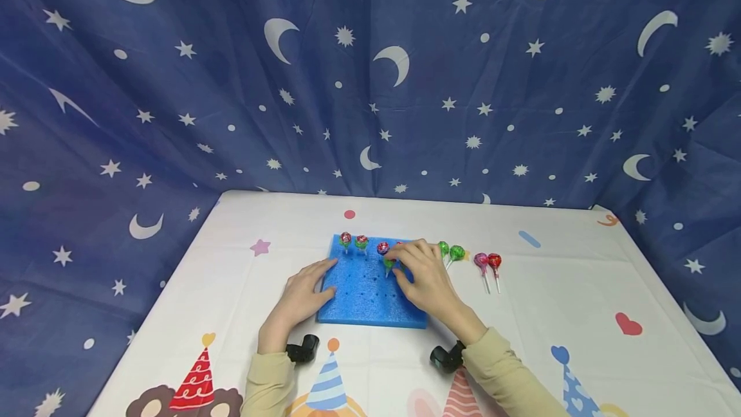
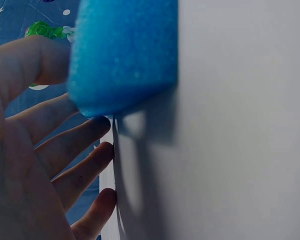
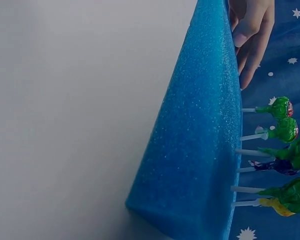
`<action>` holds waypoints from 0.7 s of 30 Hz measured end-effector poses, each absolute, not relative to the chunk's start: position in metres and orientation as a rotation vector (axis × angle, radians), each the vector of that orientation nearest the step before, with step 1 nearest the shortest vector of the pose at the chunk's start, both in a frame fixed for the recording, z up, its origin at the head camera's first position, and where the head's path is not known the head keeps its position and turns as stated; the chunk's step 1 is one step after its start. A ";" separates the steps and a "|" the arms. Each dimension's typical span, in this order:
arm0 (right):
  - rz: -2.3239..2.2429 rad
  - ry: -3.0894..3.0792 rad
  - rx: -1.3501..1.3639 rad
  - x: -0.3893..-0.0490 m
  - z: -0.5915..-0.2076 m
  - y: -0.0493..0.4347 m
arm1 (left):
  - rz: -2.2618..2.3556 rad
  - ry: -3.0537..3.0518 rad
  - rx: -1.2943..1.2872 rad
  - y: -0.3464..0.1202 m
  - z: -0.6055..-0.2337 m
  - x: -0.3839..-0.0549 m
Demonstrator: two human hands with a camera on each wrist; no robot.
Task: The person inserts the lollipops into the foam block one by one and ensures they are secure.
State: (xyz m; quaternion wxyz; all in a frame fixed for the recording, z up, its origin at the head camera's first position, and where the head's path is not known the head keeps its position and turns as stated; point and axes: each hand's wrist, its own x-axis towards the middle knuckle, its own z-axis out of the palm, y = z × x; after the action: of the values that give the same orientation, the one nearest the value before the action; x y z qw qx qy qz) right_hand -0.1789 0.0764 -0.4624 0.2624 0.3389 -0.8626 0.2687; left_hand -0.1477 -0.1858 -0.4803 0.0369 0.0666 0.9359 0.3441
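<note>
A blue foam board [image 1: 353, 307] dotted with small holes lies on the table. My left hand [image 1: 305, 290] rests at its left edge, fingers and thumb spread; the left wrist view shows these fingers [image 2: 72, 155] extended beside the foam. Over the board's right part, my right hand [image 1: 424, 277] pinches a green-wrapped lollipop [image 1: 388, 264] between thumb and fingers. Two red-and-green lollipops [image 1: 361, 242] stand upright at the back left, and a blue-and-red lollipop [image 1: 383, 248] stands nearer the right hand. In the right wrist view, several lollipops [image 3: 285, 130] rise from the foam on white sticks.
Right of the board lie green lollipops [image 1: 457, 253], partly behind the right hand, then a pink lollipop [image 1: 481, 260] and a red lollipop [image 1: 494, 261]. A white party-print cloth [image 1: 579, 288] covers the table. Behind it hangs a blue curtain [image 1: 324, 127] with moons and stars.
</note>
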 end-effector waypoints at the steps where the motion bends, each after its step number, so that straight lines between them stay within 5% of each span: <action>1: 0.728 -2.333 0.915 -0.178 -0.462 0.077 | 1.053 2.876 0.208 -0.186 -0.480 -0.148; 21: 0.784 -2.360 0.868 -0.168 -0.452 0.106 | 1.052 2.885 0.225 -0.186 -0.481 -0.147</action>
State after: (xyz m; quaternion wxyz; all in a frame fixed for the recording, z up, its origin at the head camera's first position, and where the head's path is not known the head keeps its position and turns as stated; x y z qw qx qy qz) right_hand -0.1679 0.1057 -0.4523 0.2511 0.3189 -0.8674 0.2880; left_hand -0.1466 -0.1862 -0.4813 0.0311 0.0730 0.9365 0.3416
